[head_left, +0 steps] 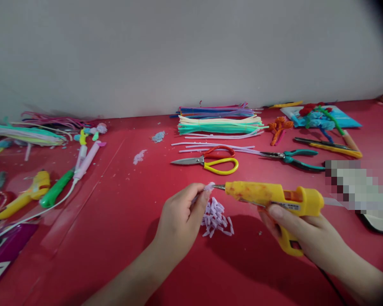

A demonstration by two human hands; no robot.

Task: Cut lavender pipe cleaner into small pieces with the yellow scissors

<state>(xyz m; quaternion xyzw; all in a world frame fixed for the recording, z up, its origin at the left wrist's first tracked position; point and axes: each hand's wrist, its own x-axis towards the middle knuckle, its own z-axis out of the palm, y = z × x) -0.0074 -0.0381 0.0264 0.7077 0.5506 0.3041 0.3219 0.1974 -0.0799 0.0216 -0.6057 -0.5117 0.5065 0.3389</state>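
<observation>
My left hand (180,216) pinches a small lilac pipe-cleaner piece (208,187) between thumb and fingers, just above the red table (121,238). My right hand (301,231) grips a yellow glue gun (274,199) by its handle. Its metal nozzle (219,187) touches the lilac piece. A pile of short lilac cut pieces (216,216) lies right under the nozzle, beside my left hand.
Red-and-yellow scissors (210,161) and green-handled pliers (290,156) lie behind the hands. Bundles of coloured pipe cleaners (220,121) sit by the wall. A pipe-cleaner flower (319,117) is at back right. Another yellow glue gun (22,197), a green tool (55,189) and a purple power strip (3,255) are left.
</observation>
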